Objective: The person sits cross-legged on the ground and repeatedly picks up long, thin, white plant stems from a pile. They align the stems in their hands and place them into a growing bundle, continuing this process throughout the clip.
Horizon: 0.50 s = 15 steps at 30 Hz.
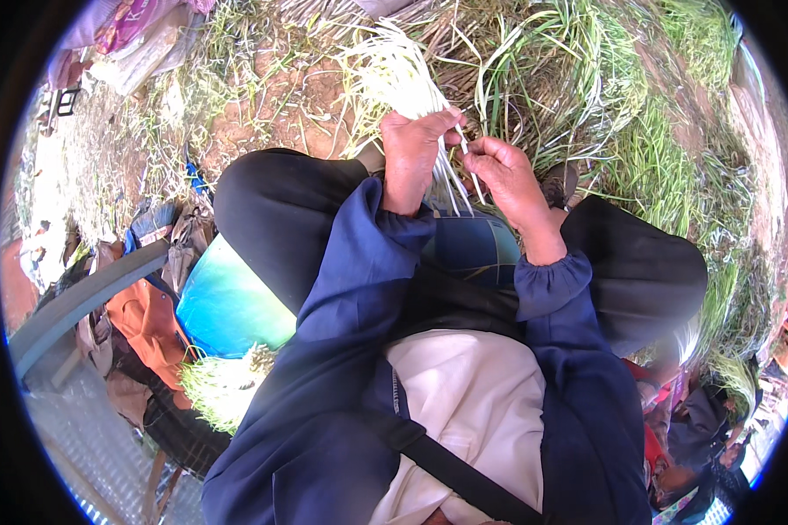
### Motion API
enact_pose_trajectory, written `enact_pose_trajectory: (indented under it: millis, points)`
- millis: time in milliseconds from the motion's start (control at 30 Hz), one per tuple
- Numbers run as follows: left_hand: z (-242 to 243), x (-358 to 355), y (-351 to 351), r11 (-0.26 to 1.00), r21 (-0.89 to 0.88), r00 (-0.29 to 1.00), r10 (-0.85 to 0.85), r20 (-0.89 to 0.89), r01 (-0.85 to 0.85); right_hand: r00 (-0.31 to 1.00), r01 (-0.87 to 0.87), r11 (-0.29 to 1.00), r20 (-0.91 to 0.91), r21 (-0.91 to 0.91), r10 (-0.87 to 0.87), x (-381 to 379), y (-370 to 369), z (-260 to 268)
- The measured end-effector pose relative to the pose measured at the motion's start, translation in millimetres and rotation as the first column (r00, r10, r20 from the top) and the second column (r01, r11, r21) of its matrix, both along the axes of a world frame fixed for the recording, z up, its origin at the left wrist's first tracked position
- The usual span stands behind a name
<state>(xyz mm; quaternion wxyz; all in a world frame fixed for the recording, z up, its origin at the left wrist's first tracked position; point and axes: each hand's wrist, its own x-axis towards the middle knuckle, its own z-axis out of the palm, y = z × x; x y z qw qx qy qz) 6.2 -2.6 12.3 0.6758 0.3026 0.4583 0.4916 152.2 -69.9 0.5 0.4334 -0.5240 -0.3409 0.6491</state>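
Observation:
My left hand (415, 147) grips a bundle of long, pale green plant stalks (394, 72). Their far ends fan out above the fist, and the white lower ends hang below it over my lap. Close beside it on the right, my right hand (509, 177) pinches one thin white stalk (463, 141) between thumb and fingers, near the edge of the bundle. Its other fingertips are partly hidden. Beneath both hands lies a dark blue checked cloth (476, 246), between my bent knees.
Loose green stalks (650, 157) lie heaped on the right. Bare soil (295, 105) with scattered scraps shows ahead. To my left are a blue-green plastic surface (230, 302), a tied green bunch (223, 387), an orange cloth (148, 321) and a curved grey bar (98, 292). Another person (689, 453) is at lower right.

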Motion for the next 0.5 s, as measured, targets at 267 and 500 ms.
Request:
enact_pose_trajectory:
  millis: [267, 500]
  points:
    - [-12, -2, -8, 0.998, 0.066, 0.976, 0.006, 0.219, -0.021, 0.988, 0.037, 0.993, 0.152, -0.112, -0.019, 2, -2, -8]
    - [-5, 0, -1, 0.996, -0.042, 0.992, 0.086, 0.093, -0.082, 0.991, 0.01, 0.996, 0.135, -0.089, 0.002, 3, -2, -4]
